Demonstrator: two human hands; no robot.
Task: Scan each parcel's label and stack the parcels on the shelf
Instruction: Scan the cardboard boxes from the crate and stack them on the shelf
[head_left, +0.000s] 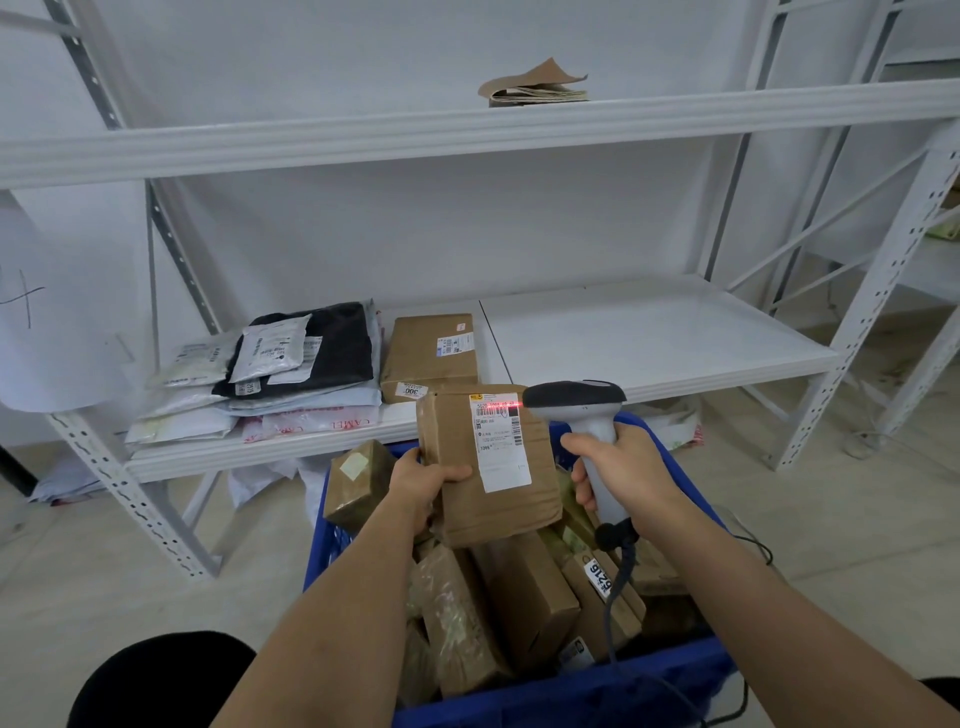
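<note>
My left hand has its grip round the lower left edge of a brown parcel, held above the blue crate, white label facing me. A red scan line crosses the barcode at the label's top. My right hand clenches the scanner handle, its head just beside the label. More parcels fill the crate. On the shelf behind lie 1 brown box and, left of it, stacked mailers.
</note>
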